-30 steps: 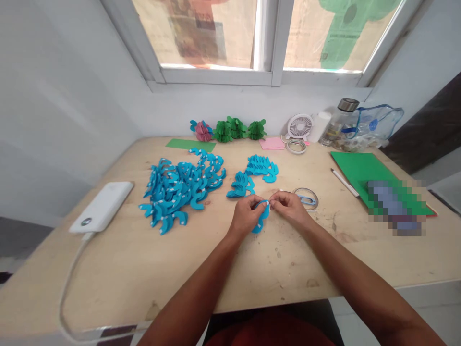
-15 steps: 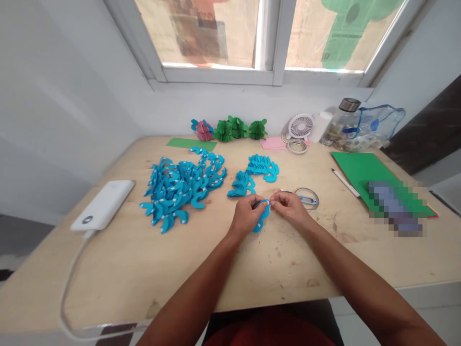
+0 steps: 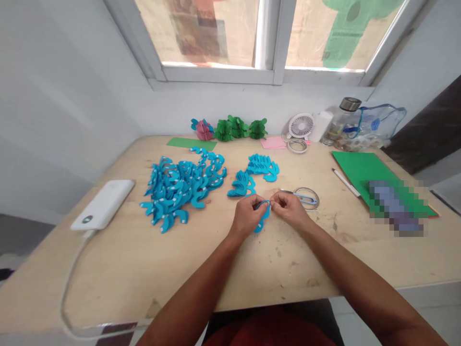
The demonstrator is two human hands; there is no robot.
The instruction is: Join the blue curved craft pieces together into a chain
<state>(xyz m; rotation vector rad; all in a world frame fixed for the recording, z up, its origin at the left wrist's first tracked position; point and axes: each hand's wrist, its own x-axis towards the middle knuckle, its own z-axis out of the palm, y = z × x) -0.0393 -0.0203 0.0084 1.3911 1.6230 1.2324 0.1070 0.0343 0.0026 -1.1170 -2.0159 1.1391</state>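
Observation:
My left hand (image 3: 249,214) pinches a curved blue paper piece (image 3: 260,225) that hangs below its thumb. At the piece's upper end, the fingers of my right hand (image 3: 287,205) are pinched together; whether they grip the paper or a bit of tape there is too small to tell. Just beyond my left hand sit a small fanned stack of blue paper pieces (image 3: 240,183) and a second fanned stack (image 3: 262,166). A large pile of curved blue paper pieces (image 3: 183,185), many with small white patches, lies to the left.
Behind my right hand lie a light-blue cutter (image 3: 304,198) and a tape roll (image 3: 317,204). Paper figures (image 3: 237,128), a small fan (image 3: 301,126) and a bottle (image 3: 340,122) line the wall. A power bank (image 3: 104,204) is left; green sheets (image 3: 367,168) and a pen (image 3: 345,182) right.
My right hand has drawn very slightly to the right of the blue paper piece's tip. The left hand and the piles look the same.

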